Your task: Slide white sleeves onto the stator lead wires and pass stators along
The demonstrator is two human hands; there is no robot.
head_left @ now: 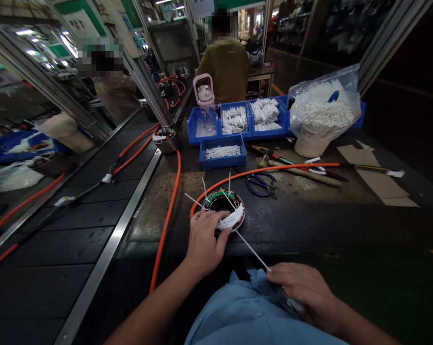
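Observation:
A ring-shaped motor stator lies on the dark workbench, with white cable ties standing up from its far rim and a white sleeved bundle on its near right side. My left hand is closed on the ring's near left edge, fingers and thumb around the white bundle. From the ring a thin white cable tie runs taut down to the right. Its end is pinched in my right hand, low in front of the blue shirt. Something whitish shows under my right hand's fingers. An orange cable curves behind the ring.
Blue-handled scissors, a hammer and cutters lie behind the ring. Farther back are a blue tray of ties, blue bins and a bagged tub. A conveyor runs at left; people sit beyond.

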